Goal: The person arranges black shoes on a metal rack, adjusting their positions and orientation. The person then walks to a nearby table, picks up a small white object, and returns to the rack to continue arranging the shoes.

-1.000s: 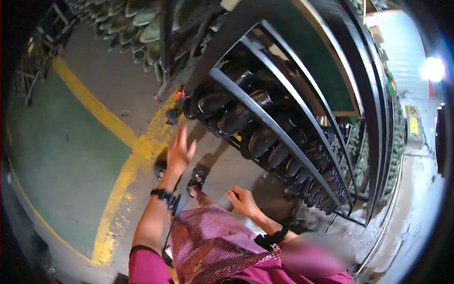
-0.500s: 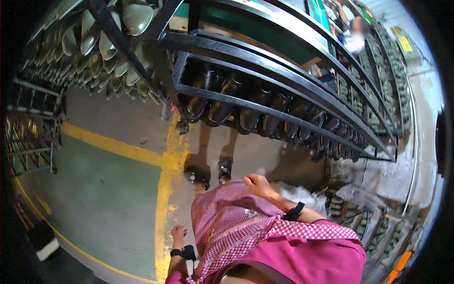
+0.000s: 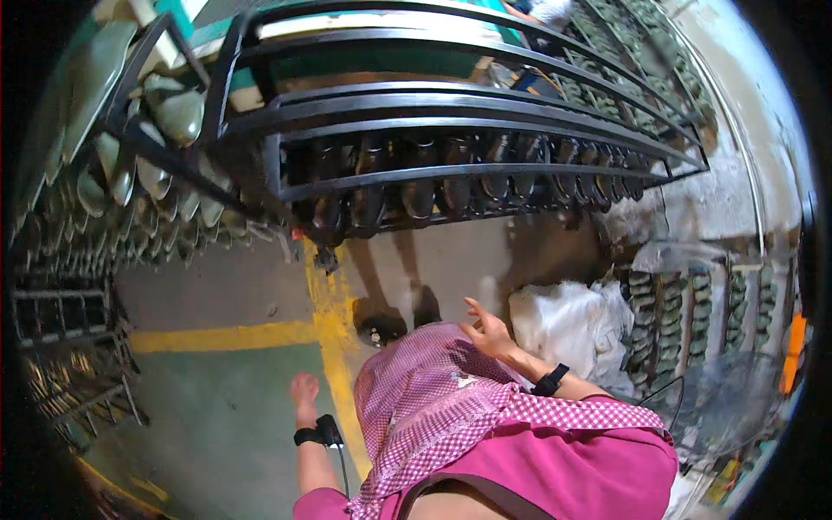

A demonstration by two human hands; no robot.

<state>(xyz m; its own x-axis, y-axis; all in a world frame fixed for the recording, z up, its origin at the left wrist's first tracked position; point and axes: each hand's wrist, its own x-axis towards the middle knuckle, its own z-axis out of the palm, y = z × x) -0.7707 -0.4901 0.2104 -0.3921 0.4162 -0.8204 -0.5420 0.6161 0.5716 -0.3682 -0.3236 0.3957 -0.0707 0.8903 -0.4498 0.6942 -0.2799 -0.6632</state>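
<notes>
The white sack point(image 3: 563, 322) lies bunched on the floor at three o'clock from the right hand point(image 3: 490, 334), its near edge just beside it in view. That hand is half spread, fingers parted over the edge of the checked apron point(image 3: 433, 368). The left hand point(image 3: 304, 388), at eight o'clock from the right, hangs over the green floor panel point(image 3: 234, 390); blur hides how wide its fingers stand. A yellow line point(image 3: 336, 334) edges the panel. At twelve, grey floor point(image 3: 464, 251) stretches between the apron and the black rack point(image 3: 416, 178) of dark shoes point(image 3: 419, 201).
</notes>
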